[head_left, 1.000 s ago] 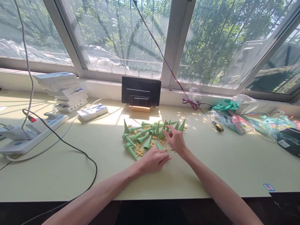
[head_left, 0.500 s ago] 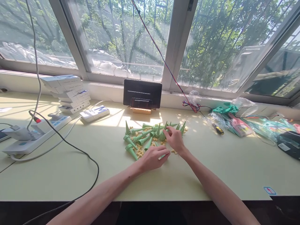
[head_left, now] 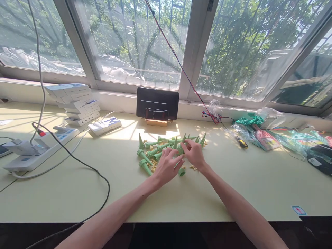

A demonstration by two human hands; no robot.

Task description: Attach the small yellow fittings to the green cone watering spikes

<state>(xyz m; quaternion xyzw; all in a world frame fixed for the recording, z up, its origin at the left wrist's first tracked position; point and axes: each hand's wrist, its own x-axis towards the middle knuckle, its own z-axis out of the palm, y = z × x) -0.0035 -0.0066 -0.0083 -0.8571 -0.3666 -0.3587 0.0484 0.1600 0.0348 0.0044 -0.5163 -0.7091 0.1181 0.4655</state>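
A pile of green cone-shaped spikes and small yellow pieces lies on the pale desk in front of me. My left hand rests palm down on the near side of the pile, fingers spread over the spikes. One green spike lies right by its thumb, wide end toward me. My right hand is just to the right, with its fingertips pinched on an upright green spike in the pile. The two hands almost touch.
A dark tablet on a wooden stand stands behind the pile. At the left are a power strip, a black cable and stacked white boxes. At the right lie a screwdriver and plastic bags.
My left hand has moved forward onto the pile and spread its fingers; the spike it held now lies by its thumb. My right hand closed its fingers on a spike.
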